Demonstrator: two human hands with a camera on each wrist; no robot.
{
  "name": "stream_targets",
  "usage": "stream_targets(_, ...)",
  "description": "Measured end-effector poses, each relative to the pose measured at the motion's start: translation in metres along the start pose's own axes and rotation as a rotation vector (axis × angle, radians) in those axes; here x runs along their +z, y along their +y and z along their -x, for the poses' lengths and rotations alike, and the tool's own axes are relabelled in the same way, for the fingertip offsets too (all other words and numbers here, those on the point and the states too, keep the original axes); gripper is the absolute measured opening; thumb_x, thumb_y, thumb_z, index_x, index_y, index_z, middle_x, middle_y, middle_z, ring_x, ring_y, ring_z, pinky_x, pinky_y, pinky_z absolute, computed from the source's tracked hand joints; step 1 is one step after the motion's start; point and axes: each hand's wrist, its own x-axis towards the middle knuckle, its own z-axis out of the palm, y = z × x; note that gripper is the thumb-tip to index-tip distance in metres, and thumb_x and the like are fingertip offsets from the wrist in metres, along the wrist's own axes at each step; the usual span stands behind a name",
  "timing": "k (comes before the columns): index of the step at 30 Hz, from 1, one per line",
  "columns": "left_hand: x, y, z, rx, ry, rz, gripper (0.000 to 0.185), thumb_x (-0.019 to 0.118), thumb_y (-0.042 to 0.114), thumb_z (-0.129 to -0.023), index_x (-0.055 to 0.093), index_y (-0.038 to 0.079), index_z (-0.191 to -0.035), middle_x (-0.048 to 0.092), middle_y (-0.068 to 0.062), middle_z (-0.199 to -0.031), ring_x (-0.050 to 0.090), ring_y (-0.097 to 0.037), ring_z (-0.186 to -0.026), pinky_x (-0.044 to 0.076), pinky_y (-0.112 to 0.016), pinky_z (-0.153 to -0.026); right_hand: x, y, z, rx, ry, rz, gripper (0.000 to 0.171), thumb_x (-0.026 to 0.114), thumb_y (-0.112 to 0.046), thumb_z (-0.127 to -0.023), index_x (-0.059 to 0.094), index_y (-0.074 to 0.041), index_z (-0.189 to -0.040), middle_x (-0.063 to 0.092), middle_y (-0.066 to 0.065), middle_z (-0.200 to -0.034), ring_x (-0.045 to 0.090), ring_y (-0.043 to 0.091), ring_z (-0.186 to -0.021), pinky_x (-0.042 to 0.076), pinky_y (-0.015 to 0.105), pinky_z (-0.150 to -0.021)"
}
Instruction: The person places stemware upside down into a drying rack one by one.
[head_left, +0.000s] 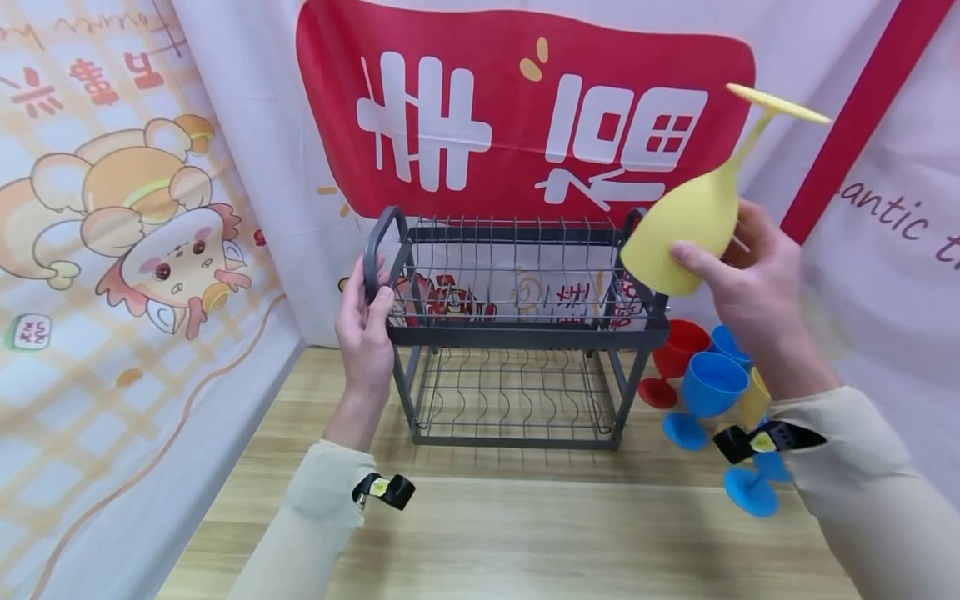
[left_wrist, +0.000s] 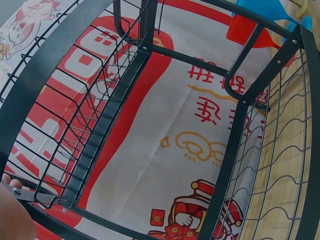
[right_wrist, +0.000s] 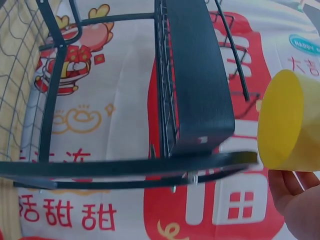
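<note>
Counting in the head view: one dish rack, one yellow goblet held up, and four or so goblets standing on the table.
Head view, rack: grey wire, two tiers, standing on the wooden table against the printed backdrop.
Head view, left hand: fingers curled round the rack's left handle loop, gripping it.
Head view, right hand: thumb and fingers wrapped on the yellow goblet's bowl; the goblet is upside down and tilted, foot uppermost, mouth just above the rack's right handle.
Head view, standing goblets: one red goblet and three blue goblets, with part of one more yellow goblet behind them, all right of the rack.
Left wrist view: one rack seen from its end; a fingertip of the left hand lies at the frame's corner; grip not readable here.
Right wrist view: one yellow goblet, mouth towards the rack; right hand beneath the bowl, holding it.
</note>
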Motion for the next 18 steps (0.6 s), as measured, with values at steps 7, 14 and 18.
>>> stream_targets(7, 0.001, -0.003, 0.0, 0.018, 0.016, -0.001, 0.053, 0.05, 0.016, -0.109, 0.045, 0.017, -0.161, 0.058, 0.002, -0.156, 0.052, -0.024, -0.146, 0.037, -0.043, -0.128, 0.028, -0.008, -0.009, -0.063, -0.067, 0.089, 0.076, 0.08, -0.044, -0.094, 0.044, -0.031, -0.159, 0.055, 0.0, -0.156, 0.061, 0.025, -0.138, 0.059, 0.025, -0.102)
stream_targets(14, 0.003, -0.004, 0.0, 0.033, 0.031, 0.001, 0.052, 0.05, 0.015, -0.109, 0.045, 0.018, -0.161, 0.059, 0.002, -0.156, 0.051, -0.027, -0.146, 0.036, -0.042, -0.128, 0.053, -0.013, -0.017, -0.042, -0.119, 0.152, 0.082, 0.081, -0.047, -0.092, 0.041, -0.025, -0.16, 0.056, 0.003, -0.152, 0.063, 0.025, -0.132, 0.061, 0.042, -0.103)
stream_targets(18, 0.002, -0.004, 0.001, 0.023, 0.033, -0.011, 0.052, 0.05, 0.017, -0.109, 0.045, 0.019, -0.161, 0.059, 0.005, -0.156, 0.053, -0.019, -0.144, 0.036, -0.043, -0.129, 0.064, -0.011, -0.021, -0.027, -0.157, 0.14, 0.084, 0.082, -0.044, -0.092, 0.038, -0.023, -0.161, 0.053, 0.005, -0.152, 0.059, 0.025, -0.134, 0.061, 0.047, -0.104)
